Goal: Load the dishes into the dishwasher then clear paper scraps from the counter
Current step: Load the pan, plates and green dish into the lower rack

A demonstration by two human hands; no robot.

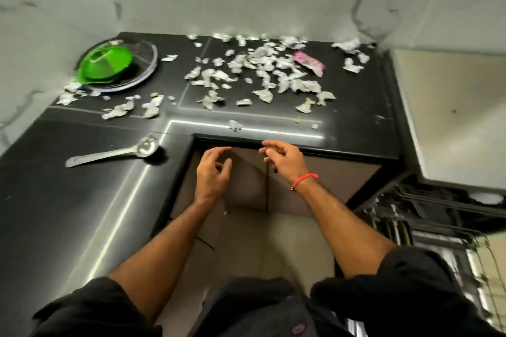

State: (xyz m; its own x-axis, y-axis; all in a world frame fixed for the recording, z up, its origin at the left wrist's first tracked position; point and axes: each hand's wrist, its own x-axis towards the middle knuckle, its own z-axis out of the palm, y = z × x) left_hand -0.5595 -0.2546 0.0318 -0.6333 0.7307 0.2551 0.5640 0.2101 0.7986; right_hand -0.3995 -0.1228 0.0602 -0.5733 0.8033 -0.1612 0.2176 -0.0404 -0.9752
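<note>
Both hands, left hand (212,172) and right hand (284,160), hover with fingers loosely curled, holding nothing, paper scraps (262,71) littering the surface (82,200) just beyond them.

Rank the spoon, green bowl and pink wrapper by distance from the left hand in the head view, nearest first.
From the left hand:
1. Spoon, just left on the counter.
2. Green bowl, far left on a plate.
3. Pink wrapper, far right among scraps.
</note>
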